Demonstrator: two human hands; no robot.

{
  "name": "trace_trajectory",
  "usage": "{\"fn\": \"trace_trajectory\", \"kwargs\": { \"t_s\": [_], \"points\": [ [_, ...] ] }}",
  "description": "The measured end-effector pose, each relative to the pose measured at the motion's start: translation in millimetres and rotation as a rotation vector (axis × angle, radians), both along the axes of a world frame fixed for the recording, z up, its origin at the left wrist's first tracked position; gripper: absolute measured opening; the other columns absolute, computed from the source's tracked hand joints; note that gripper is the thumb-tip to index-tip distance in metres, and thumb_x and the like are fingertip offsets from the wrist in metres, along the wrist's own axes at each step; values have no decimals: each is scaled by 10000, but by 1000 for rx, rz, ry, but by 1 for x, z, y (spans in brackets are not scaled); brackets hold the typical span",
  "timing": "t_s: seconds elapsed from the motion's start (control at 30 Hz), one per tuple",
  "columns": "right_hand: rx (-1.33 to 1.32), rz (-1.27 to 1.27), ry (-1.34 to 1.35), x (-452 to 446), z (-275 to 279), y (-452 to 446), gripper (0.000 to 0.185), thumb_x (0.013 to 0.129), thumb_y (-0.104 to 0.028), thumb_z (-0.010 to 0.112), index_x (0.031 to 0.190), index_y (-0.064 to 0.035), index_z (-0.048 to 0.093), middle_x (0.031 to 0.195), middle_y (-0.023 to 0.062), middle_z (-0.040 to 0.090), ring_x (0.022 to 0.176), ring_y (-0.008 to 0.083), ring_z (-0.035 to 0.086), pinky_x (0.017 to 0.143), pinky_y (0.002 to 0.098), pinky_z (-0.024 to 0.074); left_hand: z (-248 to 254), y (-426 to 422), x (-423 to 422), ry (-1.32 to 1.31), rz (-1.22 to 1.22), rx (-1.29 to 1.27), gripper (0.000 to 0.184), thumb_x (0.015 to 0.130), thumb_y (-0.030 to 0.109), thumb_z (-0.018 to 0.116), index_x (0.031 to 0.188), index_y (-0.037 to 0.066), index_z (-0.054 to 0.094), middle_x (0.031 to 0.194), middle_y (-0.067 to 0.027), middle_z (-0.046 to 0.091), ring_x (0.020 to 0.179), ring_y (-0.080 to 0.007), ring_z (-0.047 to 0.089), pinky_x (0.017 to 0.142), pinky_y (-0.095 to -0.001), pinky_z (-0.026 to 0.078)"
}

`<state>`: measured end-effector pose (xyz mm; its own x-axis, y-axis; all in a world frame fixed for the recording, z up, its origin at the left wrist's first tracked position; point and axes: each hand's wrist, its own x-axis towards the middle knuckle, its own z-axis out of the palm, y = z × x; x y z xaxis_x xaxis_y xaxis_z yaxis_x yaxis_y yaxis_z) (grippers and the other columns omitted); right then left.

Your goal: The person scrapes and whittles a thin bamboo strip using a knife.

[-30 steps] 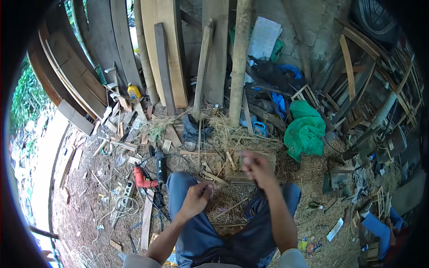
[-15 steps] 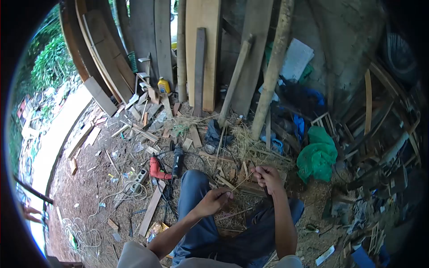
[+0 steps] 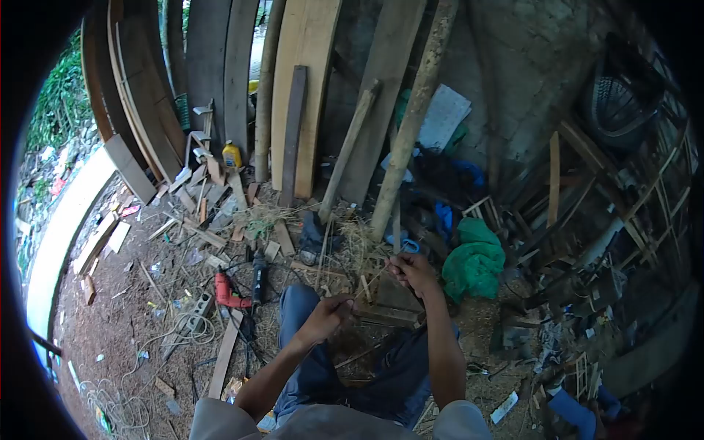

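Observation:
My left hand is closed above my left knee, its fingertips pinched together. A little higher and to the right, my right hand is closed too, with something dark showing below its fingers. A thin pale strand seems to run between the hands, faint against the straw; its ends are hidden in the fingers. Left of my knee lie a red drill and a dark power tool. Wooden pieces lie on the ground just below and between the hands.
Tall boards and a pole lean at the back. A green bag lies right of my right hand. A power strip with cable is at left. A co-worker's blue-clothed limb shows at lower right.
The view has swung about, shifting the scene. Since the earliest frame my right hand has steadied from a blur; the strand between the hands, clearer half a second ago, is fainter now.

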<state>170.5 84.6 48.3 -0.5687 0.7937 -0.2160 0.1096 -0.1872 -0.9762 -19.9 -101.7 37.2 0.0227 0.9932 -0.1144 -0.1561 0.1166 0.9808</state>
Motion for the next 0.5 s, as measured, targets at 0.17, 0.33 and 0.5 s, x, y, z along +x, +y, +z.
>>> {"fn": "trace_trajectory", "kwargs": {
  "t_s": [0.17, 0.33, 0.5],
  "points": [
    [45, -127, -83, 6, 21, -4, 220, 920, -204, 597, 928, 11, 641, 637, -29, 527, 469, 34, 400, 405, 207, 307, 1, 17, 4, -8, 1, 19, 189, 961, 166, 471, 916, 29, 594, 584, 42, 452, 504, -42, 400, 481, -229, 331],
    [-3, -240, -25, 13, 9, -8, 201, 936, -197, 577, 966, -7, 634, 667, -28, 526, 489, 37, 400, 426, 207, 311, -9, 32, 5, -3, -71, 60, 178, 952, 170, 494, 938, 27, 599, 591, 44, 446, 511, -40, 398, 480, -226, 324],
    [122, -204, -3, 9, -1, -46, 219, 945, -216, 558, 931, -11, 631, 664, -34, 523, 494, 33, 405, 412, 207, 293, -34, 62, 21, 31, -136, 62, 195, 967, 174, 483, 950, 19, 600, 636, 43, 471, 478, -19, 338, 430, -211, 265]
  ]
}}
